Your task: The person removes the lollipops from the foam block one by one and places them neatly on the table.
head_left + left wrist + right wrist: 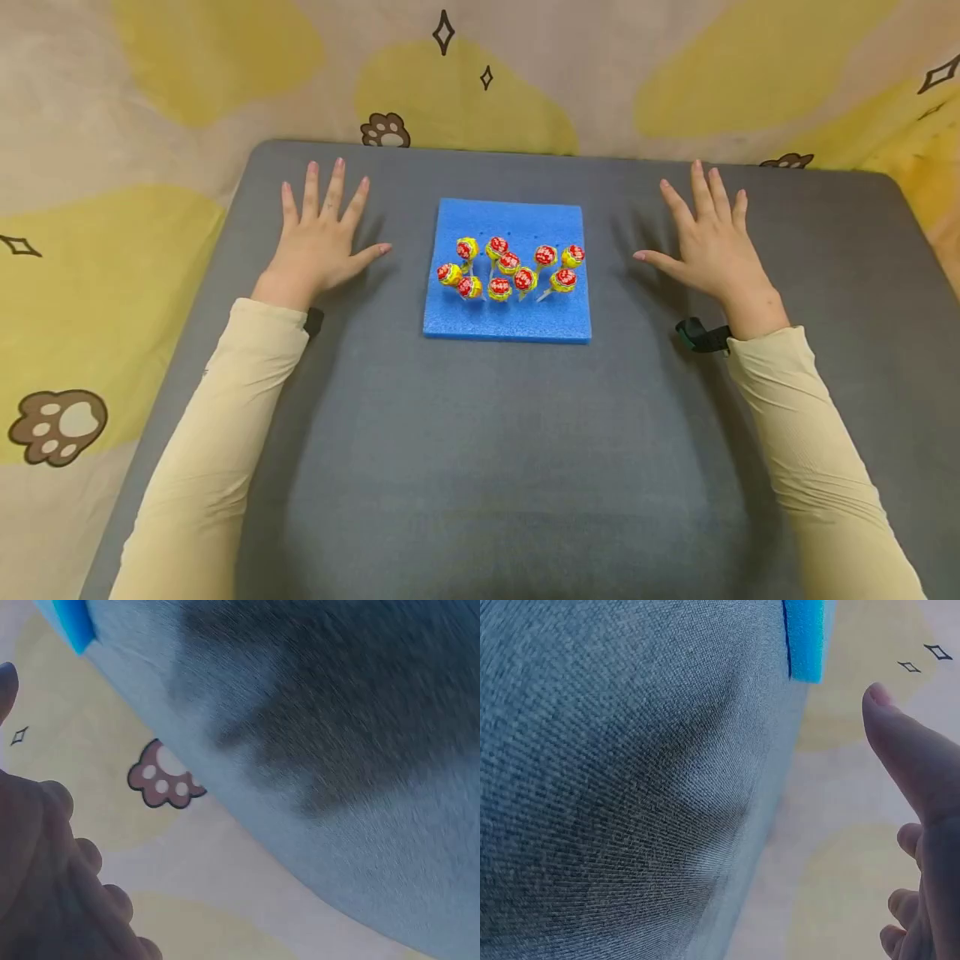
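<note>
A blue foam board [510, 325] lies on the grey table, with several lollipops [498, 289] in yellow and red wrappers standing or leaning on it by their white sticks. Small holes show in the foam behind them. To the left of the board, my left hand [318, 237] is spread palm down, fingers straight, holding nothing. My right hand [712, 242] is spread likewise to the right of the board, also with nothing in it. Both wrist views show a corner of the foam [73, 626] apart from the hands, whose shadows fall on the table.
The grey table [480, 467] has rounded far corners. Behind it and along the left hangs a cloth [480, 108] with yellow patches, paw prints and star shapes. Dark straps sit at both wrists, the right strap [703, 336] showing more plainly.
</note>
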The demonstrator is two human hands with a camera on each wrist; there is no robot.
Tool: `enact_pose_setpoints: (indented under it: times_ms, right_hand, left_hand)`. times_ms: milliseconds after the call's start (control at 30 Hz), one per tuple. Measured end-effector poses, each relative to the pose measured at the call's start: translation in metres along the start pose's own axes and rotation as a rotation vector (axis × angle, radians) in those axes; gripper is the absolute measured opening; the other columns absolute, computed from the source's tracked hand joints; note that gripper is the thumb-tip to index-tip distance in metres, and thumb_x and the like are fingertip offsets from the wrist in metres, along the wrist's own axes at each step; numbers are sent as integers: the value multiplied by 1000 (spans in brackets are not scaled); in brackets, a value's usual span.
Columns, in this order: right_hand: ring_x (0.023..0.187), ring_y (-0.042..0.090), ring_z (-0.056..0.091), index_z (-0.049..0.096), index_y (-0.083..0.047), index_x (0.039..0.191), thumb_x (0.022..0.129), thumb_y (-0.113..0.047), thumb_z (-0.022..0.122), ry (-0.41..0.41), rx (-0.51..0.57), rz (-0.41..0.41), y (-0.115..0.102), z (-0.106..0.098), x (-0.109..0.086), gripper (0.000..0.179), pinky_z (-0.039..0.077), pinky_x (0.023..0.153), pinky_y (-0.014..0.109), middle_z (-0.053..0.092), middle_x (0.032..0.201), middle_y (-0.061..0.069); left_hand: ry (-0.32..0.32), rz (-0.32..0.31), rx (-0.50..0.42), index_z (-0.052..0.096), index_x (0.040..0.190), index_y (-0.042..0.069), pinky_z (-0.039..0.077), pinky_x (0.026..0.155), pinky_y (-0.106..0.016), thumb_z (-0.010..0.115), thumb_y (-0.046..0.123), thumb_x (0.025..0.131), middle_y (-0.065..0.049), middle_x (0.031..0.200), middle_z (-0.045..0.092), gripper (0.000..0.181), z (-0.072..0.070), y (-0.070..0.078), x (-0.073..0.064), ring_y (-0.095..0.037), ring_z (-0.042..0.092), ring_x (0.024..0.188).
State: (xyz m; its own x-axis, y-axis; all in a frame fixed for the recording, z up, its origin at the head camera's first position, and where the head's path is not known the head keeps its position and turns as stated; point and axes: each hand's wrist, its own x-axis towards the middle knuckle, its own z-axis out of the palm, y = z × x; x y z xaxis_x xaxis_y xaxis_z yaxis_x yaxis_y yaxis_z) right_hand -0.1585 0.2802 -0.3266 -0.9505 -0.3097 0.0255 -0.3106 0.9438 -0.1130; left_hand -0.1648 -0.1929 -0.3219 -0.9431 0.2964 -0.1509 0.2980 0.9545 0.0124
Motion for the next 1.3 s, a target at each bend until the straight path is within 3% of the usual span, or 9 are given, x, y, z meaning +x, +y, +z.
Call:
enact_pose_setpoints:
  times_ms: [133, 233, 433, 600, 767, 900, 1067, 1300]
  right_hand:
    - [141, 38, -7, 13, -8, 152, 85, -52, 62, 22, 34, 5, -2, -1, -2, 94, 0, 106, 65, -11, 155, 19]
    - [142, 39, 1, 14, -8, 152, 86, -47, 64, 56, 139, 18, -7, -1, -6, 92, 6, 107, 63, -3, 156, 20]
    - [138, 34, 23, 25, -10, 150, 88, -30, 67, 159, 524, 22, -26, 3, -10, 77, 20, 109, 54, 24, 153, 17]
    - [124, 27, 44, 41, -4, 142, 88, -7, 66, 234, 869, -45, -46, 17, -8, 59, 36, 102, 45, 45, 139, 14]
    - [117, 24, 50, 46, 6, 133, 88, 5, 60, 189, 1119, -126, -62, 24, -6, 48, 45, 94, 32, 53, 130, 16]
    - [113, 21, 54, 49, 8, 130, 89, 4, 58, 88, 1288, -161, -67, 34, -2, 43, 47, 89, 23, 56, 125, 17]
    - [105, 18, 59, 54, 10, 123, 87, 7, 58, 1, 1382, -187, -62, 35, 6, 36, 50, 86, 24, 62, 116, 8]
    - [101, 20, 61, 63, 1, 116, 85, 13, 56, 16, 1663, -216, -61, 58, 12, 34, 49, 87, 27, 65, 111, 8]
  left_hand:
    - [6, 15, -44, -5, 152, 12, -16, 103, -63, 40, 59, 93, -13, 151, -27, 88, 4, 8, -5, -37, -29, 135]
    - [-30, 16, -119, -5, 151, 10, -11, 103, -65, 44, 53, 94, -16, 152, -25, 87, 7, 20, -13, -40, -27, 135]
    - [-149, 18, -253, -4, 151, 8, -5, 104, -67, 45, 48, 95, -18, 153, -21, 85, 15, 49, -27, -45, -20, 136]
    - [-136, 62, -233, -2, 152, 10, -4, 107, -63, 48, 49, 94, -16, 154, -18, 86, 22, 71, -25, -39, -19, 139]
    - [-110, 82, -189, 1, 152, 11, -4, 108, -62, 49, 44, 94, -14, 155, -16, 82, 25, 87, -23, -36, -17, 140]
    - [-136, 98, -199, 3, 152, 10, -2, 109, -60, 48, 42, 95, -14, 156, -13, 79, 30, 92, -25, -33, -13, 142]
    - [-153, 132, -229, 4, 150, 4, -1, 112, -52, 45, 46, 96, -12, 157, -9, 80, 33, 93, -23, -26, -9, 143]
    - [-162, 125, -240, 8, 150, 1, 1, 113, -47, 42, 47, 96, -11, 157, -9, 78, 44, 94, -20, -24, -9, 143]
